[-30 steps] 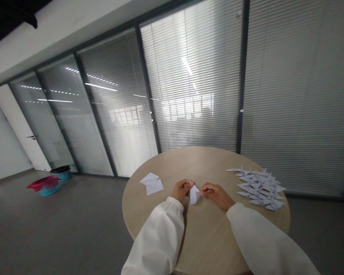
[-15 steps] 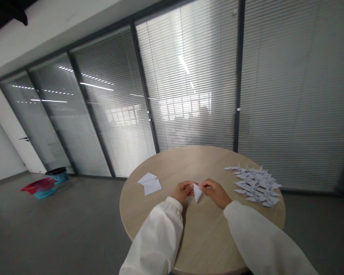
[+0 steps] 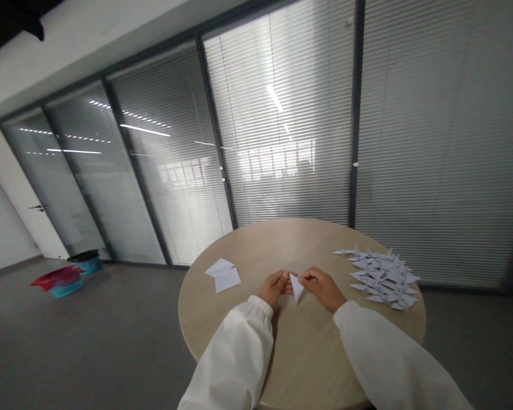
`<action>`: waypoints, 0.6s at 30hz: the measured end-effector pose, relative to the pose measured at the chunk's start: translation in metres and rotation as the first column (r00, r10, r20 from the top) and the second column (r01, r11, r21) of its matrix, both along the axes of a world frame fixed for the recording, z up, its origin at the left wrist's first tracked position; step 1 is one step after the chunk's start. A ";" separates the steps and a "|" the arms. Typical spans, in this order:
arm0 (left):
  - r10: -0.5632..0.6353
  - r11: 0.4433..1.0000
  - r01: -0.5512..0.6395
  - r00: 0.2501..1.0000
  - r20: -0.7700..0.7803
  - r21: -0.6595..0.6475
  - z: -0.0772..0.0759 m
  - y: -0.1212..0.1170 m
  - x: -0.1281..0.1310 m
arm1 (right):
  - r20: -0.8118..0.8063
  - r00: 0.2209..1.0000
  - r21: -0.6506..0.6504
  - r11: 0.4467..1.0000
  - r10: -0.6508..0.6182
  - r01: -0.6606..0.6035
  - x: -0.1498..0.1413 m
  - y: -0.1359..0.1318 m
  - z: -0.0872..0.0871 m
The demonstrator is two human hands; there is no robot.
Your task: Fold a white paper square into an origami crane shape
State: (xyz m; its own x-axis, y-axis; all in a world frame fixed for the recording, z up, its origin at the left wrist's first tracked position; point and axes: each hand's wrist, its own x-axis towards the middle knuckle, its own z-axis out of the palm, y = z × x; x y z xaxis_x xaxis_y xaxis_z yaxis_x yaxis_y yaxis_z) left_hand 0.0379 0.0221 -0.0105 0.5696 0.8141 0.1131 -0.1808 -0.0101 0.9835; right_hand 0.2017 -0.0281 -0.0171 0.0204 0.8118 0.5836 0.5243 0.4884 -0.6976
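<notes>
A small white paper triangle [image 3: 297, 287], folded and pointing down, is held above the round light-wood table [image 3: 282, 242]. My left hand [image 3: 274, 287] pinches its upper left corner, and my right hand [image 3: 322, 288] grips its upper right corner. Both cuffs are white and gathered. Left of my hands lie loose white paper sheets [image 3: 223, 275], out of reach of my fingers. To the right, a heap of several folded paper cranes [image 3: 380, 277] rests on the tabletop.
Behind the table stands a glass partition [image 3: 282, 125] with closed slatted blinds. On the grey floor at the left are a teal basin with red cloth [image 3: 60, 282] and a dark-rimmed blue bin [image 3: 84, 261]. A white door [image 3: 38, 210] stands beyond them.
The paper has narrowed into a neater triangle between my fingers. My hands have drawn slightly closer together. The whole view shifted slightly, then held almost steady.
</notes>
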 end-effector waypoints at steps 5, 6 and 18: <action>-0.005 1.000 0.005 1.000 0.009 0.011 -0.001 0.001 0.000 | 0.001 1.000 0.019 1.000 -0.002 0.002 0.001 0.003 -0.003; -0.010 1.000 0.010 1.000 0.008 0.014 -0.001 0.000 0.000 | 0.000 1.000 0.022 1.000 -0.003 0.003 0.001 0.003 -0.004; -0.009 0.999 0.009 1.000 -0.012 0.031 0.000 0.000 0.000 | 0.009 1.000 0.012 1.000 -0.018 0.018 -0.001 0.001 0.000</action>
State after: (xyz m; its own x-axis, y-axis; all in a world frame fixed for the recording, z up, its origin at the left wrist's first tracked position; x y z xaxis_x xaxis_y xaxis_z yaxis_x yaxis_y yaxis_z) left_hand 0.0376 0.0217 -0.0101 0.5784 0.8051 0.1314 -0.1690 -0.0393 0.9848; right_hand 0.2007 -0.0275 -0.0168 0.0297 0.8043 0.5935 0.5395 0.4869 -0.6869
